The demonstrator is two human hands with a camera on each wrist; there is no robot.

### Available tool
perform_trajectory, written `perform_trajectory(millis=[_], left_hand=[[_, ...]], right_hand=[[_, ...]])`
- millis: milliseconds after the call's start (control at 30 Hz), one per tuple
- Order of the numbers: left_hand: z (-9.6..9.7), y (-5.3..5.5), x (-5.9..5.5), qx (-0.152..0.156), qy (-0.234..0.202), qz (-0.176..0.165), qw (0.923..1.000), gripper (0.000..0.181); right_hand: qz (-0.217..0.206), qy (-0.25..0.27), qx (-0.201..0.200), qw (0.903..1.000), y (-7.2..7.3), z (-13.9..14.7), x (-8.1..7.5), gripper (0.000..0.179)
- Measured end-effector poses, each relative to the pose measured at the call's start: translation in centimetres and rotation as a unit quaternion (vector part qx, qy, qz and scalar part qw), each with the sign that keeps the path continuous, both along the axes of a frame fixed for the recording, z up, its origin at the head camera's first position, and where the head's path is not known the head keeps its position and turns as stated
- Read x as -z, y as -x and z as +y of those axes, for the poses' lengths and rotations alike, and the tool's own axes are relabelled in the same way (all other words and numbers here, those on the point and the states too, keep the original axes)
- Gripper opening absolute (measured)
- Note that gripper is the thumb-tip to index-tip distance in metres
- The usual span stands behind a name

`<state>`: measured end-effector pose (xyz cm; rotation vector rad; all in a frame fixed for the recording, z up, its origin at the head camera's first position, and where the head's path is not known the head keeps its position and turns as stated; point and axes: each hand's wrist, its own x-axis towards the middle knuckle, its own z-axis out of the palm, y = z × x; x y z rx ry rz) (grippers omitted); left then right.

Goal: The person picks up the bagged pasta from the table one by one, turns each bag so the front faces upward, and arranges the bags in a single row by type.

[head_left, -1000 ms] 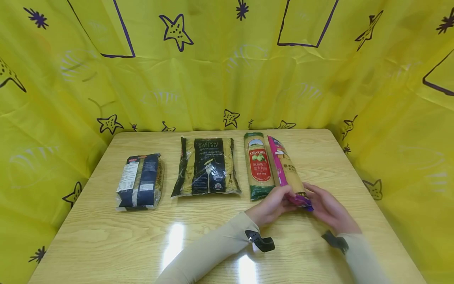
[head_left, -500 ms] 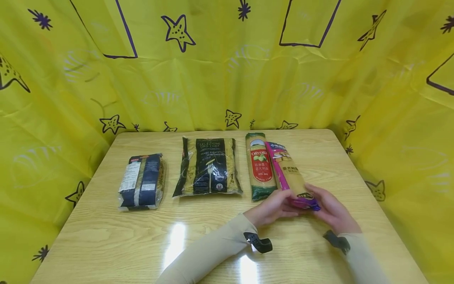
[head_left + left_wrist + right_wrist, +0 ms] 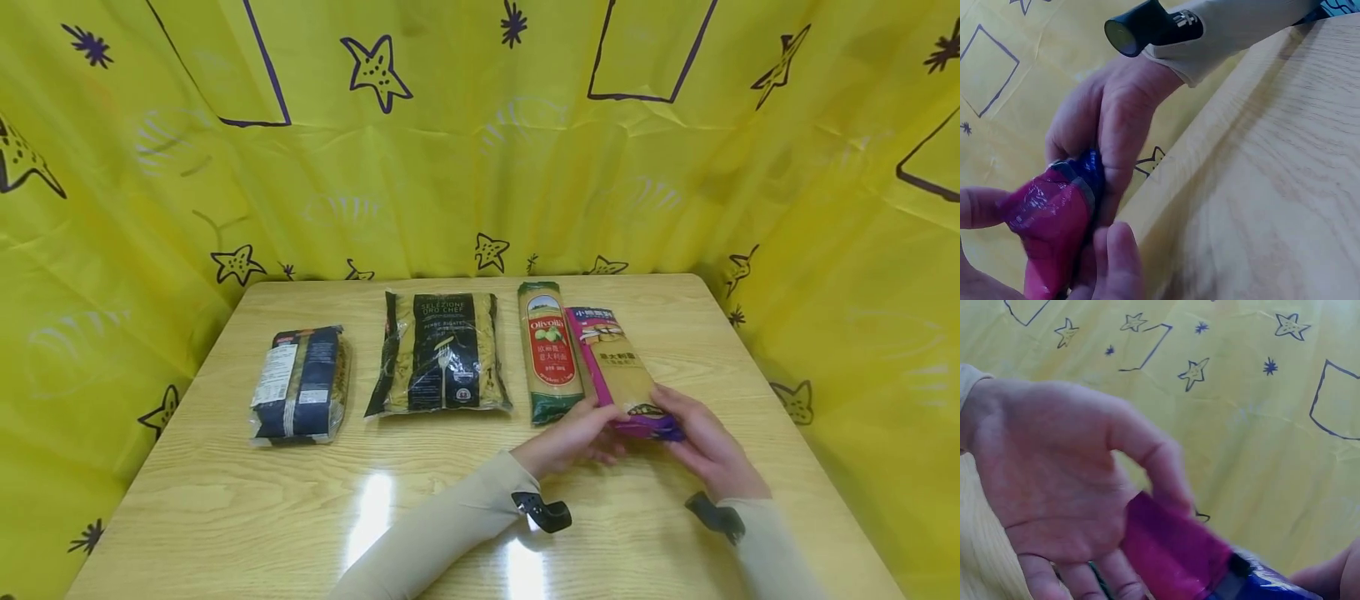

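The near end of the pink pack [image 3: 617, 371] is held between both hands. The left hand [image 3: 573, 437] grips that end from the left, with its fingers curled round the pack. The right hand [image 3: 701, 442] grips it from the right, with its thumb laid over the top of the purple end seal. In the left wrist view the pink pack [image 3: 1054, 231] is seen pinched between fingers of both hands.

The pink pack lies lengthwise on the worktop [image 3: 225, 500], near the right edge, with its far end pointed toward the far edge. Its left side is just beside the green pack [image 3: 550, 350]; whether the two touch cannot be told. The green pack lies parallel to it. Further left, near the middle of the worktop, a black bag [image 3: 442, 352] is placed flat. A blue bag [image 3: 300, 383] is placed well apart from the hands, toward the left edge. The worktop is enclosed by a yellow cloth [image 3: 450, 142].
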<state>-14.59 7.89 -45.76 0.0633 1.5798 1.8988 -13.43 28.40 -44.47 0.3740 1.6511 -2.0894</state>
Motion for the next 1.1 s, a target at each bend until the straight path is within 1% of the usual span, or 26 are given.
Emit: perform_trajectory(millis=[133,167,300,400,467,567,667,733,867,933,1033,1100], left_hand=[[-0.1,-0.2,0.2,-0.029,-0.032,-0.024,0.9988,0.036],[-0.1,-0.2,0.2,-0.034,-0.039,-0.024,0.9984,0.038],[0.0,-0.2,0.0,-0.045,-0.060,-0.019,0.9970,0.038],[0.1,-0.2,-0.1,-0.049,-0.066,-0.014,0.9965,0.037],[0.1,-0.2,-0.1,-0.052,-0.066,-0.010,0.9964,0.036],[0.2,-0.2,-0.1,-0.055,-0.058,-0.001,0.9969,0.035],[0.4,-0.1,-0.2,-0.059,-0.047,0.005,0.9972,0.035],[0.6,0.1,-0.2,-0.064,-0.045,0.004,0.9969,0.034],[1.0,0.6,-0.5,-0.076,-0.060,0.009,0.9953,0.035],[1.2,0.8,-0.6,-0.082,-0.071,0.008,0.9941,0.037],[1.4,1.1,-0.7,-0.082,-0.077,0.003,0.9937,0.037],[1.5,1.3,-0.7,-0.084,-0.082,-0.005,0.9931,0.036]], right_hand=[[0.005,0.003,0.000,1.0000,-0.1,0.4,0.0,0.083],[0.005,0.002,0.001,1.0000,-0.1,0.5,0.0,0.083],[0.008,0.008,-0.011,0.9999,-0.2,0.8,0.2,0.082],[0.032,0.014,-0.030,0.9989,-0.1,1.0,0.4,0.080],[0.049,0.002,-0.045,0.9978,-0.1,1.0,0.5,0.079],[0.062,-0.015,-0.054,0.9965,0.1,1.1,0.7,0.079],[0.064,-0.008,-0.051,0.9966,0.2,1.2,0.6,0.078],[0.063,0.017,-0.041,0.9970,0.4,1.4,0.6,0.076],[0.071,0.049,-0.019,0.9961,0.8,1.5,0.5,0.073],[0.069,0.062,0.000,0.9957,1.1,1.5,0.4,0.066],[0.064,0.077,0.019,0.9949,1.4,1.6,0.3,0.042],[0.063,0.085,0.023,0.9941,1.7,1.7,0.3,0.030]])
